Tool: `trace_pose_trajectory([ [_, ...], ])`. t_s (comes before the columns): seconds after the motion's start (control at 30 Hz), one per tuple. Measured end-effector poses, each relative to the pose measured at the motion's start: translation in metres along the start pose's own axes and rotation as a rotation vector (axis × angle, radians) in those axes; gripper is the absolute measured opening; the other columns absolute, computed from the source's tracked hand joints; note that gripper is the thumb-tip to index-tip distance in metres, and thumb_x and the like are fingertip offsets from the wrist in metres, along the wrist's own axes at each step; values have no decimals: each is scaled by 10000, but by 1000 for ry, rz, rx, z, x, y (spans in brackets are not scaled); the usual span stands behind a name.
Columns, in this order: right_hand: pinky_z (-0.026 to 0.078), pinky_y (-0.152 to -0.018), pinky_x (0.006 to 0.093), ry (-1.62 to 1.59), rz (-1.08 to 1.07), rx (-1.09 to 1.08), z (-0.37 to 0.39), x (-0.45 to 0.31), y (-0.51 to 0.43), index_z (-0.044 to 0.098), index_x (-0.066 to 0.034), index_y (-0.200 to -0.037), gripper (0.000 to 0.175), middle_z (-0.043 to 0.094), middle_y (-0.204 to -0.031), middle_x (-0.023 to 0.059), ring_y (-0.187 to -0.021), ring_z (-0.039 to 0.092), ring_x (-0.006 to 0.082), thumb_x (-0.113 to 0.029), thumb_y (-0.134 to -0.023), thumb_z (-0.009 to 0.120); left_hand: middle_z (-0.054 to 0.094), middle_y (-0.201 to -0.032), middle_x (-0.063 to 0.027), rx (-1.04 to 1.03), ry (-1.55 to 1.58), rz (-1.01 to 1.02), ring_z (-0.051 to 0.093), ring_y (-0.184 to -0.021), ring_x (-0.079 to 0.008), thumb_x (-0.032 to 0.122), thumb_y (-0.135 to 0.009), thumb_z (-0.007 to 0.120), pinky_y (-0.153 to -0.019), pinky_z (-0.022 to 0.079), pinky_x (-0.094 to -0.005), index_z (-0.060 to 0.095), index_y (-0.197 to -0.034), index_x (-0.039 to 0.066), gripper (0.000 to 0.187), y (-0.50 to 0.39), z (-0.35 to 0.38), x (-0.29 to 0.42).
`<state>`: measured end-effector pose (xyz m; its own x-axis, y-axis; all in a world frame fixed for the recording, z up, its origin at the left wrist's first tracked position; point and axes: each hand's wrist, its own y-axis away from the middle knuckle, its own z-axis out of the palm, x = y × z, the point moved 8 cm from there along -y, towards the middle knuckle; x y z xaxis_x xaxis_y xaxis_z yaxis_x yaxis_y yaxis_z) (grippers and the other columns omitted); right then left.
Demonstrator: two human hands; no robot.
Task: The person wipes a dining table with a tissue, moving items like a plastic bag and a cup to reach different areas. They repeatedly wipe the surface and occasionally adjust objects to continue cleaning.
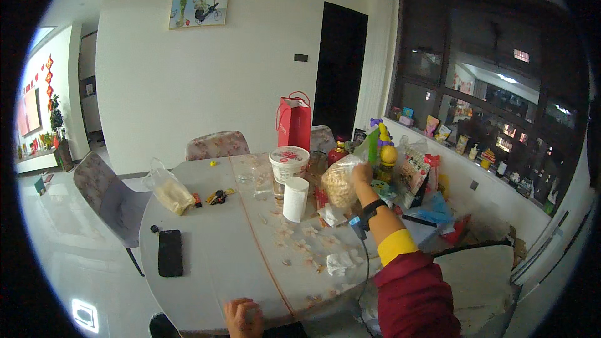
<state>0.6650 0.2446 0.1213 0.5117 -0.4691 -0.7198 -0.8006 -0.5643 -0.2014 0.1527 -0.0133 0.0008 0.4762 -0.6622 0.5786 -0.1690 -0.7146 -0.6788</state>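
Note:
My right hand [361, 174] grips the upper part of a clear plastic bag [339, 183] filled with pale, small pieces of food. The bag is upright above the far right of the table [211, 253]. Close to its left are a white lidded tub [287, 162] and a white cylindrical container [296, 200]. A crumpled white tissue [332, 216] lies just below the bag. At the near table edge is my left hand [243, 317], its fingers curled. The hand is blurred, and its palm side is hidden.
A red paper bag [294, 122] and a red bottle [337, 151] stand behind. Leftward are a tied plastic bag [173, 195], small keys or trinkets [218, 196] and a black phone [170, 253]. A cable [368, 272] hangs from my right wrist past another tissue [341, 264].

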Motion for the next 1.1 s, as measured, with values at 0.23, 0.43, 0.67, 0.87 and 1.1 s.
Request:
trace_pose_trajectory([
  [0.23, 489, -930, 438, -49, 37, -216, 52, 21, -11, 492, 61, -1284, 471, 509, -1320, 251, -1123, 581, 355, -227, -913, 535, 575, -1075, -163, -48, -5, -86, 549, -997, -377, 81, -809, 661, -848, 449, -447, 622, -992, 43, 191, -6, -2, 11],
  [0.43, 476, -922, 457, 47, -365, 413, -2, 3, 14, 615, 22, -1055, 355, 600, -1098, 233, -1039, 591, 369, -296, -906, 561, 579, -1063, -170, -43, 4, -100, 549, -993, -385, 83, -793, 663, -851, 451, -446, 620, -977, 47, 193, -9, -3, 15],
  [0.67, 473, -909, 461, 203, -687, -22, 25, -10, 36, 632, -1, -1068, 454, 629, -1087, 222, -1037, 590, 399, -412, -928, 497, 580, -1080, -175, -42, 37, -46, 550, -989, -380, 77, -810, 643, -850, 451, -440, 623, -993, 49, 186, -12, -8, 17],
  [0.87, 263, -1100, 528, 382, -615, -89, 48, -7, 66, 480, 11, -1345, 670, 393, -1457, 200, -1330, 371, 381, -514, -928, 474, 578, -1083, -166, -43, 70, -64, 553, -975, -367, 62, -820, 637, -840, 457, -424, 624, -1020, 46, 201, -2, 0, 6],
  [1.1, 351, -1008, 509, 240, -902, 200, -31, -41, 137, 561, 16, -1206, 545, 517, -1285, 224, -1197, 463, 398, -404, -864, 613, 590, -1040, -130, -84, 227, 111, 573, -915, -260, 24, -870, 623, -694, 485, -306, 615, -1046, 35, 177, -18, -13, 37],
])
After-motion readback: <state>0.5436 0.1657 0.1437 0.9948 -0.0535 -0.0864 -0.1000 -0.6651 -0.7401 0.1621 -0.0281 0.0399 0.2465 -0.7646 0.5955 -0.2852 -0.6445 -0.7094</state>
